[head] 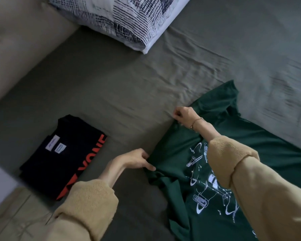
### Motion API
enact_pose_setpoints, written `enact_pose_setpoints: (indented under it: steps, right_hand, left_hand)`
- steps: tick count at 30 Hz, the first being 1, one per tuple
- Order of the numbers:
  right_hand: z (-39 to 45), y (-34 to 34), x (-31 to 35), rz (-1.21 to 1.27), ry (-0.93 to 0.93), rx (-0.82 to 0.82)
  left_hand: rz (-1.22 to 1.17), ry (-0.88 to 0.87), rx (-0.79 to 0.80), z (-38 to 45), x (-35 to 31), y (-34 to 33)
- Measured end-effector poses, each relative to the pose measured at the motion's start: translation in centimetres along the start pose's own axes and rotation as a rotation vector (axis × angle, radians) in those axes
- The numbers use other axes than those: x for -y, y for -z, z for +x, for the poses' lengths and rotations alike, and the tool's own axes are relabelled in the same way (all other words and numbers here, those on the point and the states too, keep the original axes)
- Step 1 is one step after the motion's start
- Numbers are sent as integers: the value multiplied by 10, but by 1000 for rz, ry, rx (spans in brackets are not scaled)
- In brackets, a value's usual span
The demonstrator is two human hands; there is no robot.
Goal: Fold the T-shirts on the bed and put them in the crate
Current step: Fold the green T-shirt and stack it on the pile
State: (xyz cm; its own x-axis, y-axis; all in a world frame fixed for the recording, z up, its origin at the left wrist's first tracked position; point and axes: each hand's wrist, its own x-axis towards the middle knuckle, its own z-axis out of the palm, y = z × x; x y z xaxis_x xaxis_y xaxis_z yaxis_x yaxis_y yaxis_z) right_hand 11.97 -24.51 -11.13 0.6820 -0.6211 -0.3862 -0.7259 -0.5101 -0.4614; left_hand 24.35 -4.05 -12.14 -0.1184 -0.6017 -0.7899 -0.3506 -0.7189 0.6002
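Note:
A dark green T-shirt [177, 153] with a white print of musical instruments lies spread and rumpled on the bed at the right. My left hand [137, 160] pinches its near left edge. My right hand [184, 116] grips the cloth farther up the same edge, fingers curled. A folded black T-shirt [59, 164] with red lettering and white neck labels lies flat on the bed at the left, apart from both hands. No crate is in view.
The bed [122, 87] has a wrinkled grey-green sheet. A patterned blue-and-white pillow [125, 20] lies at the top. A beige padded headboard or bed frame [21, 49] runs along the left side.

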Motion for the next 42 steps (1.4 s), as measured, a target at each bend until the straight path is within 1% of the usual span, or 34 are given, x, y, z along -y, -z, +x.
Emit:
enact_pose_setpoints:
  steps: [2,4,5,9,13,15,16,18,20,22,24,27,29,32,34,37,40,42]
  right_hand:
    - [1,-3,1,30,8,-26]
    - [1,-3,0,31,7,-21]
    - [2,-6,0,24,3,-21]
    - [3,-13,-6,9,-23,-79]
    - [-5,-23,-6,26,37,-105]
    - [-14,-26,-4,26,75,-133]
    - [-19,-28,-4,20,83,-157]
    - [-31,-32,0,25,83,-213]
    - [-46,-35,8,39,38,-192]
    - [-69,-40,16,66,-1,-64]
    - [-94,-49,21,110,13,70]
    - [-129,-64,22,77,19,236]
    - [-149,-77,17,-2,7,283]
    - [-168,-95,11,-79,77,227]
    - [-177,-102,10,-7,138,172]
    - [-190,-104,13,151,171,94]
    - [-205,-107,24,173,249,6]
    - [-216,-114,36,147,277,29]
  left_hand:
    - [62,1,-47,-1,5,-2]
    - [46,3,-85,-1,10,-4]
    - [53,11,-129,-1,15,-4]
    - [214,51,-365,-3,20,-11]
    - [321,84,-518,-5,18,-23]
    - [344,89,-562,-7,18,-27]
    - [316,90,-561,-8,19,-28]
    - [178,89,-527,-9,22,-28]
    - [9,99,-453,-11,24,-26]
    - [-102,114,-366,-11,27,-25]
    - [-103,127,-319,-12,29,-28]
    - [-159,134,-361,-12,29,-39]
    - [-230,143,-403,-12,28,-45]
    - [-267,148,-408,-15,22,-47]
    - [-307,141,-417,-16,25,-49]
    - [-345,116,-427,-14,32,-51]
    - [-366,100,-441,-14,32,-51]
    - [-369,102,-440,-14,33,-52]
